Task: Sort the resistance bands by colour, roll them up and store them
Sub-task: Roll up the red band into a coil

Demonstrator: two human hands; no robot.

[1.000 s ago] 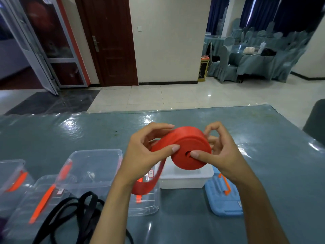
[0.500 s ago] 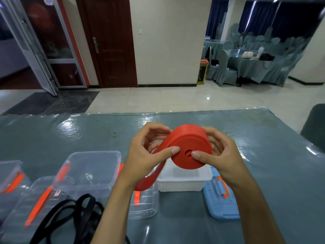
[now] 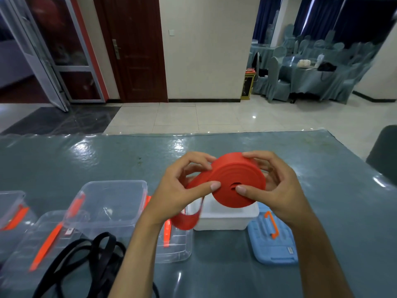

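Glossy teal sheeting is covering the bench (image 3: pixel 300 160), and above its middle both hands are holding a red resistance band (image 3: pixel 237 179) wound into a thick disc. The left hand (image 3: pixel 182 190) is gripping the roll's left edge, thumb pressing on the flat face and fingers curling over the top where the loose strap is feeding in. The right hand (image 3: pixel 272 188) is clasping the right side, thumb lying near the small centre hole and fingers wrapping behind the rim. The unrolled tail of the band is hanging down under the left wrist in a short loop, dangling in front of a white box (image 3: pixel 225 218) sitting on the bench directly below the roll. Just right of that box a blue lid (image 3: pixel 272 244) with an orange handle is lying flat. Left of the hands, clear plastic tubs (image 3: pixel 111 203) with orange clips are standing in a row beside their clear lids. Black bands (image 3: pixel 94 257) are lying tangled on the near-left clear lid, close to the left forearm.
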